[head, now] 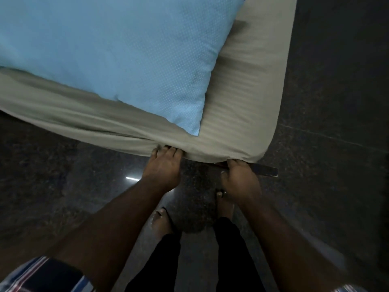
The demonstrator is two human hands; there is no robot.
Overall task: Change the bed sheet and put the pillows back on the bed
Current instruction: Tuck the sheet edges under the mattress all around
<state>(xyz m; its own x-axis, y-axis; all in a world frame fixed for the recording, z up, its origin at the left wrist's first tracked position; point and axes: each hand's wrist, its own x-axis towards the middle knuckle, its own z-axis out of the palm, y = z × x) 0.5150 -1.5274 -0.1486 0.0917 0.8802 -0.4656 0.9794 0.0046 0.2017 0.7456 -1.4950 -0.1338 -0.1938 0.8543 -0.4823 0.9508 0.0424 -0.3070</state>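
The sheet (pixel 242 106), soft and light, covers the bed corner at 5 o'clock from the pillow (pixel 117 49). Left hand (pixel 163 167) and right hand (pixel 239 178) grip its hem; hold at the hem, since loose cloth slips.

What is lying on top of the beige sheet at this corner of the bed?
A light blue pillow lies on the beige sheet. Whatever is beneath the sheet is covered.

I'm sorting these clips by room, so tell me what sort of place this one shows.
Most likely a bedroom. A mattress under a beige sheet fills the upper view, a blue pillow lies on it, and both hands, left hand and right hand, work at the sheet's corner above a dark polished floor.
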